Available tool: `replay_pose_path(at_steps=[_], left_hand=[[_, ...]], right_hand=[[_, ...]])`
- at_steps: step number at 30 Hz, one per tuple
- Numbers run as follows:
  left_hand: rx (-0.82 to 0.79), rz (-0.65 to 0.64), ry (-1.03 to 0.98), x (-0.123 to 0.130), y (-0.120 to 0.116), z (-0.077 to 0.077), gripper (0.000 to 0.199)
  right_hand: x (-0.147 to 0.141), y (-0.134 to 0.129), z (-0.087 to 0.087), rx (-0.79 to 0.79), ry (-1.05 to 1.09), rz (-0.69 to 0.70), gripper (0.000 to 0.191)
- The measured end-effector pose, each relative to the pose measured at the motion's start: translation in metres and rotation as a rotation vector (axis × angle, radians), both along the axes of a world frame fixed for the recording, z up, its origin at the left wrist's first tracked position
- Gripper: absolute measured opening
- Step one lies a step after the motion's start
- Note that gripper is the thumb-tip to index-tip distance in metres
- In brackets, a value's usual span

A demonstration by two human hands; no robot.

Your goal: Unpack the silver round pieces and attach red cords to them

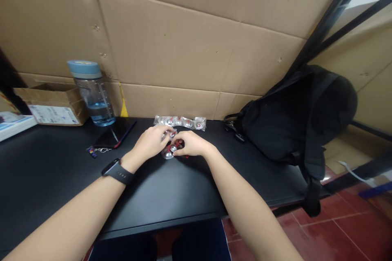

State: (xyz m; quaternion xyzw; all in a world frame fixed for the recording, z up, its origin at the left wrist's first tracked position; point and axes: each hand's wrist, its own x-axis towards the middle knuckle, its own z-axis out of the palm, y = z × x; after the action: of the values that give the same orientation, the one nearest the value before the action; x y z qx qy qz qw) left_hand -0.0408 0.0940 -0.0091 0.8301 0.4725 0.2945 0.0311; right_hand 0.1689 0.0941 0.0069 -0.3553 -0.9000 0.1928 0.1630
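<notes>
Near the middle of the black table (171, 191), my two hands are close together over small shiny, clear round pieces with red marks; their exact kind I cannot make out. My left hand (153, 140), with a dark watch on its wrist, has its fingers curled at a small clear plastic packet (174, 133). My right hand (191, 143) is closed, thumb and fingertips pinching a shiny round piece (173, 148). Just below the fingertips lies another clear round piece (167, 153). Behind the hands, a strip of similar pieces in clear plastic wrap (180, 122) lies along the cardboard.
A water bottle with a blue lid (93, 94), a phone with a charm (114, 133) and an open cardboard box (56, 106) stand or lie to the left. At right a black backpack (284, 114) rests on the table. Cardboard sheeting (183, 49) walls the back.
</notes>
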Motion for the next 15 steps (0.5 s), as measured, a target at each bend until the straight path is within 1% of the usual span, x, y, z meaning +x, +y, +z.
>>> replay_pose_path(at_steps=[4,7,10,12,15], left_hand=[[-0.040,-0.096,0.014,-0.002,0.005,-0.004,0.037],[-0.061,-0.143,0.028,-0.003,0.004,-0.005,0.035],[-0.126,-0.226,0.043,0.000,0.000,-0.007,0.035],[-0.175,-0.280,0.041,0.001,-0.003,-0.008,0.036],[-0.221,-0.327,0.015,0.002,-0.004,-0.010,0.036]], right_hand=[[0.008,0.002,0.006,0.041,0.044,-0.030,0.031],[0.015,0.003,0.011,0.068,0.082,-0.076,0.030],[0.018,0.004,0.014,0.082,0.106,-0.118,0.028],[0.018,0.004,0.015,0.087,0.115,-0.119,0.027],[0.019,0.003,0.017,0.111,0.123,-0.115,0.027]])
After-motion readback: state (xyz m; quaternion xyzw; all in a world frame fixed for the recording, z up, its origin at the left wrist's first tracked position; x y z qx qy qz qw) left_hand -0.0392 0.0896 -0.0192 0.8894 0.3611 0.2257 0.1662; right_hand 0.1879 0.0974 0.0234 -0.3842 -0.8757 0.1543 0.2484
